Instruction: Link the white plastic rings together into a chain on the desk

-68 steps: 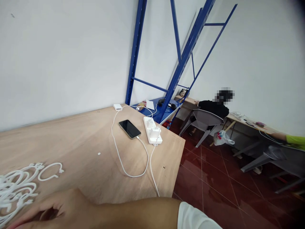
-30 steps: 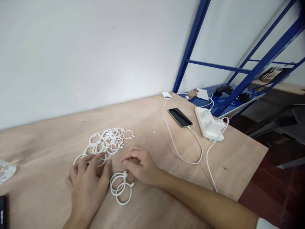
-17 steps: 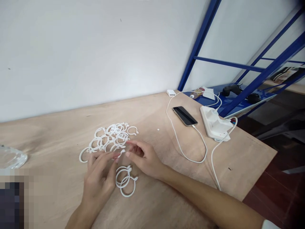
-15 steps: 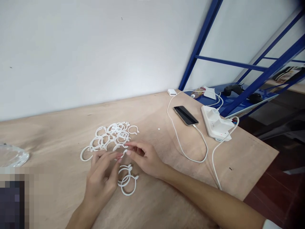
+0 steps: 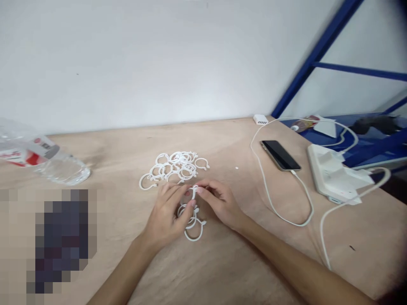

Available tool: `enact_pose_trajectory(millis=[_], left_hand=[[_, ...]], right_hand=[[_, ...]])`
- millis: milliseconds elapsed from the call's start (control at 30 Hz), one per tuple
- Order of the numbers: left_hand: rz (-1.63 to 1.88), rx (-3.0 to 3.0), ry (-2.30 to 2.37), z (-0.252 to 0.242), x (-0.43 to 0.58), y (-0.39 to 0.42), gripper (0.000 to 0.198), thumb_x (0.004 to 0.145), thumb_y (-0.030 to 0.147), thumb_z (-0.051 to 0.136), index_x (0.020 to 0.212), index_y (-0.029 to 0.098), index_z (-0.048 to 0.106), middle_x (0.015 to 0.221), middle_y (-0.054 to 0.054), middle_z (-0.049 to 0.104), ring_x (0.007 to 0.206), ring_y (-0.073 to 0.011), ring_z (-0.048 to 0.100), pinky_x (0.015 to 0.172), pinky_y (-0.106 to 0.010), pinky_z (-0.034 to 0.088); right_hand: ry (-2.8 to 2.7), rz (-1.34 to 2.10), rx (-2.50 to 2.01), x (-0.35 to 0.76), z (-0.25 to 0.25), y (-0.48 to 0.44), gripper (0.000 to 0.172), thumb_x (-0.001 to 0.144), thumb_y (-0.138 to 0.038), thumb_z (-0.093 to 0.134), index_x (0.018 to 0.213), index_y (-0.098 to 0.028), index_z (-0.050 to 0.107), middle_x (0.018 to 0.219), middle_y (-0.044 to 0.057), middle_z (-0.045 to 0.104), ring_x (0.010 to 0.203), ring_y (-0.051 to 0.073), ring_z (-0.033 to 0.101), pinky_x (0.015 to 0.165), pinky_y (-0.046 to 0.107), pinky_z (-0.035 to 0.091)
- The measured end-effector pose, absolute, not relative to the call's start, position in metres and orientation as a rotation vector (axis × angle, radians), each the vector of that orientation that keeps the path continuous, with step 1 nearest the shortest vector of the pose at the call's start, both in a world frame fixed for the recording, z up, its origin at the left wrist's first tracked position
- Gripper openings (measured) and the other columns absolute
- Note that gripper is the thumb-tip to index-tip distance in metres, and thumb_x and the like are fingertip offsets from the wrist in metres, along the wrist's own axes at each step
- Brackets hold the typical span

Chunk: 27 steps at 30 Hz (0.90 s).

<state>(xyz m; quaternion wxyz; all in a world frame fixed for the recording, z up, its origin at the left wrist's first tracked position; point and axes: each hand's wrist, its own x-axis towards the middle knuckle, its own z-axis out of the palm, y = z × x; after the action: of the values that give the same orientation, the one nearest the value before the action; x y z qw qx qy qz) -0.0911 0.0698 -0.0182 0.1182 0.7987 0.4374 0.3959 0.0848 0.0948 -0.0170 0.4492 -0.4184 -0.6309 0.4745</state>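
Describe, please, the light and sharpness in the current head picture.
Head view: soft bright patch on the wall, dark corners at right; head view: the bottle at left looks blurred, a pixelated block covers the lower left; head view: the ring in the left hand is too small to judge finely.

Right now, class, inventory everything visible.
Ring pile: many, white, centre
Ring cluster: few, white, near hands
Held ring: one, white, fingertips
Phone: one, black, right
Cables: two, white, tabletop
Power strip: one, white, right
Ported block: one, white, back
Dot: one, white, table
Bottle: one, clear, left
Blurred object: one, dark, left
Rack: one, blue, right
Shelf items: several, mixed, right
Table: one, tan, below
Wall: one, white, behind
Left hand: one, centre
Right hand: one, centre
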Motion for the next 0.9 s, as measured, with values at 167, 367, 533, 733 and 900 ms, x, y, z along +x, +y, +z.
enact_pose_trajectory(millis=[167,367,533,733,900], left_hand=[[1.127,2.273,1.254,-0.0149,-0.0900,0.0688,0.032,0.089,0.027,0.058,0.118,0.014,0.055,0.102,-0.009,0.064,0.098,-0.0221,0.053,0.088,-0.038,0.046],[1.073,2.183,1.236,-0.0139,-0.0898,0.0681,0.029,0.092,0.031,0.053,0.116,0.015,0.057,0.097,-0.008,0.065,0.094,-0.0218,0.053,0.084,-0.037,0.047],[1.000,2.160,1.210,-0.0120,-0.0903,0.0679,0.028,0.095,0.034,0.046,0.111,0.016,0.061,0.098,-0.009,0.065,0.094,-0.0217,0.053,0.084,-0.038,0.046],[0.971,2.191,1.255,-0.0083,-0.0899,0.0669,0.028,0.095,0.037,0.046,0.105,0.016,0.061,0.085,-0.006,0.062,0.082,-0.0199,0.052,0.075,-0.035,0.045],[1.007,2.240,1.297,-0.0096,-0.0900,0.0672,0.024,0.093,0.035,0.049,0.098,0.015,0.061,0.075,-0.003,0.057,0.074,-0.0174,0.050,0.068,-0.031,0.043]], right_hand=[[-1.579,1.179,-1.045,0.0860,-0.0154,0.0952,0.021,0.087,-0.036,0.060,0.091,-0.019,0.072,0.090,0.005,0.073,0.080,0.019,0.063,0.073,0.032,0.048],[-1.578,1.143,-1.069,0.0854,-0.0159,0.0941,0.024,0.089,-0.039,0.058,0.084,-0.019,0.069,0.082,0.003,0.072,0.075,0.016,0.062,0.069,0.029,0.047],[-1.594,1.108,-1.056,0.0845,-0.0172,0.0938,0.027,0.090,-0.041,0.055,0.082,-0.018,0.066,0.079,0.003,0.069,0.073,0.016,0.060,0.068,0.028,0.047],[-1.634,1.120,-1.052,0.0841,-0.0168,0.0946,0.028,0.091,-0.042,0.053,0.080,-0.018,0.064,0.078,0.003,0.065,0.073,0.016,0.059,0.070,0.030,0.047],[-1.714,1.112,-1.021,0.0847,-0.0155,0.0945,0.027,0.093,-0.038,0.050,0.082,-0.018,0.064,0.077,0.003,0.063,0.074,0.015,0.057,0.071,0.029,0.045]])
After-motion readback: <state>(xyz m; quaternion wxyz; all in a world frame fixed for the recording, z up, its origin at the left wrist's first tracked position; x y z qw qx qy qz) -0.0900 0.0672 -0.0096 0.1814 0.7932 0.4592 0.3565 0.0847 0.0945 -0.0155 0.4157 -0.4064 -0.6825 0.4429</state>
